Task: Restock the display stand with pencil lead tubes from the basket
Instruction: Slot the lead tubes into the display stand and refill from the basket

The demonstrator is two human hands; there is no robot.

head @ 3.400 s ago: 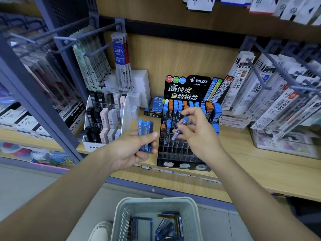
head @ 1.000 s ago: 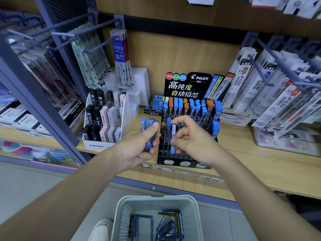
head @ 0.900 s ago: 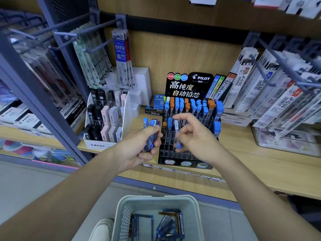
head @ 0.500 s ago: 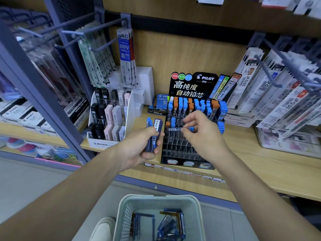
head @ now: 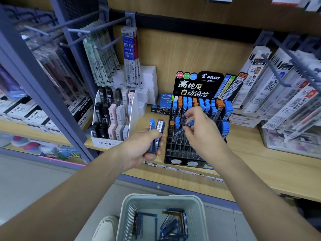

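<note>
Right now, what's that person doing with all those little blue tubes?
A person is filling a black display stand with pencil lead tubes. The left hand grips a few spare tubes. The right hand pinches a single tube over the stand's slots. The basket below holds more tubes.

Even indoor light, edges warped

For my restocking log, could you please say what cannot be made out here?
Head view:
- Display stand slots behind the right hand: covered by it.
- Lead tube it pinches: label blurred.
- Spare tubes: lower ends inside the left hand.
- Basket near side: cut by bottom edge.
</note>
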